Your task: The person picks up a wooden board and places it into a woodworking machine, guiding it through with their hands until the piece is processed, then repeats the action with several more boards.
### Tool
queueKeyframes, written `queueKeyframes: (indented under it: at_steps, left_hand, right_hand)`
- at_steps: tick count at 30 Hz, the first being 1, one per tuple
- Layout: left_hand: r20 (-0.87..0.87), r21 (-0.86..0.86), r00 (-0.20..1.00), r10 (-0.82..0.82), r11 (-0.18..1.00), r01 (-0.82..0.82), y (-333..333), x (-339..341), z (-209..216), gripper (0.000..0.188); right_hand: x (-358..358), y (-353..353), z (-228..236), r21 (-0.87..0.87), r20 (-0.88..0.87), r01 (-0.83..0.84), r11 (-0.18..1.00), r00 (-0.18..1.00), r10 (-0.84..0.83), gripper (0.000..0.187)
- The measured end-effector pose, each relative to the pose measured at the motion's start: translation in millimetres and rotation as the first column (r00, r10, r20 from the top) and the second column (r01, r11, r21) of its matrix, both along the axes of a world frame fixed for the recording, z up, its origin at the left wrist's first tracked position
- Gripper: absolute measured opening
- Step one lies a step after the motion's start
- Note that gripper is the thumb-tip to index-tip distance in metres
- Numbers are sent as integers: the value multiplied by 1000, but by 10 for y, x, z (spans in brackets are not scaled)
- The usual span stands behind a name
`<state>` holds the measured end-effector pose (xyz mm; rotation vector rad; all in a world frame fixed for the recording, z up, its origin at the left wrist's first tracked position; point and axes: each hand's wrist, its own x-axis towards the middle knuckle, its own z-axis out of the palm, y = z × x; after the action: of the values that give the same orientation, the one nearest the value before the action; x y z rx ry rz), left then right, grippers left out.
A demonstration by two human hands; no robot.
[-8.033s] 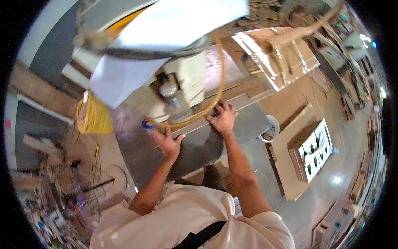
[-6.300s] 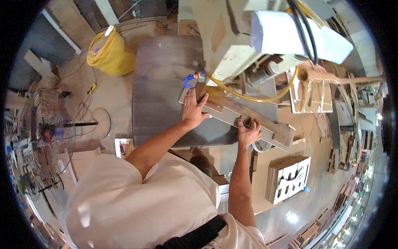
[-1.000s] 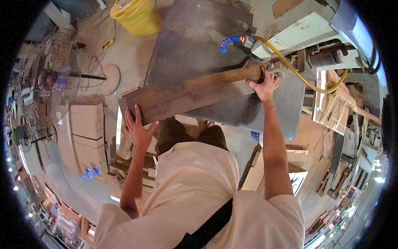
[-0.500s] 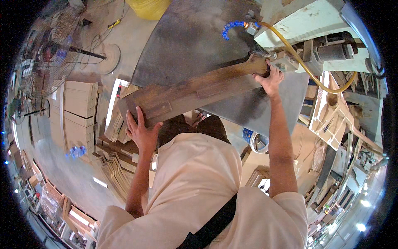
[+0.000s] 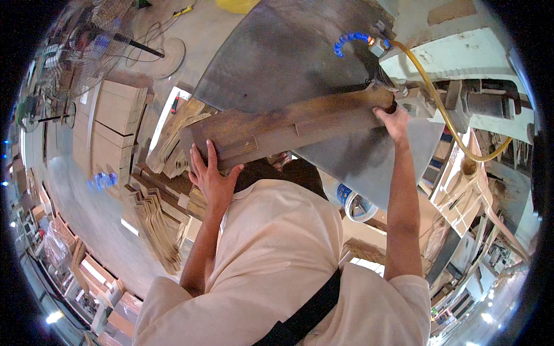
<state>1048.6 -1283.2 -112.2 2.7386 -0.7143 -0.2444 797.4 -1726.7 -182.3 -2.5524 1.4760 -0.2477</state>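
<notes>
A long brown wooden board [image 5: 271, 124] lies slantwise on the dark metal machine table [image 5: 259, 57], its left end overhanging the near edge. Steps or notches show along its near side. My left hand [image 5: 212, 179] holds the left end, fingers spread over the top and thumb at the near edge. At the far right end, my right hand [image 5: 396, 123] grips the board, thumb on top and the other fingers partly hidden. That end lies close to the machine's working part [image 5: 378, 75], whose contact with the wood I cannot make out.
A blue segmented nozzle [image 5: 350, 38] and a yellow hose [image 5: 430, 86] hang by the pale machine body [image 5: 470, 52]. A white-and-blue bucket [image 5: 359, 209] stands below the table. Cut wood pieces [image 5: 153, 222] and stacked boards [image 5: 115, 121] are at left, near a fan [image 5: 81, 46].
Both hands and the board have shifted slightly right in the picture, as has the whole scene with the head's turn. The hold on the board looks the same.
</notes>
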Motion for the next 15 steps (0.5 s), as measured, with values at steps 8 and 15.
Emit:
queueKeyframes:
  at_steps: [8, 15]
  left_hand:
    - [-4, -34, 1000, 1, 999, -1, -110, 20, -29, 96]
    - [-1, -55, 1000, -24, 998, 24, -304, 203, -17, 97]
  right_hand:
    - [197, 110, 461, 507, 145, 70, 859, 976, -165, 72]
    - [120, -72, 284, 531, 172, 14, 847, 977, -124, 83]
